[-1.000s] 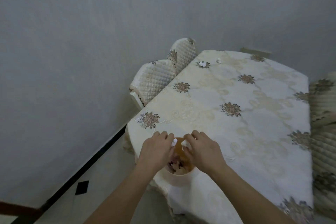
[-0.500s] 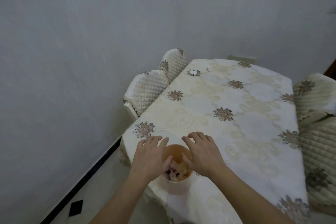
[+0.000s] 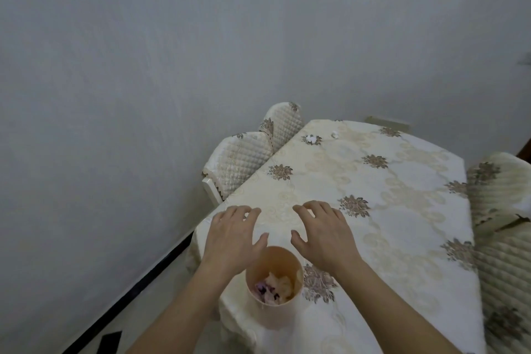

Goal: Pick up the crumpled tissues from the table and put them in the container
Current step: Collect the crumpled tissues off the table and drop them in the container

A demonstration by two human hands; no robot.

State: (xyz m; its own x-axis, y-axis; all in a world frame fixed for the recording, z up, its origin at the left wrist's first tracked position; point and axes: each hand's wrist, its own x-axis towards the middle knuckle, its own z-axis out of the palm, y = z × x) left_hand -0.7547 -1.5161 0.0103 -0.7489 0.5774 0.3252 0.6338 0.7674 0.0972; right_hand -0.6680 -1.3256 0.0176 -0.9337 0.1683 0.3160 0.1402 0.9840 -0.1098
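Task partly done. The container (image 3: 273,317) at the desk's (image 3: 402,224) 6 o'clock edge holds crumpled tissues (image 3: 273,287). Two stray tissues (image 3: 311,139) (small, white) lie near 12 o'clock, well apart from it. The left hand (image 3: 232,241) and right hand (image 3: 324,236) hover beyond the container, fingers spread and empty.
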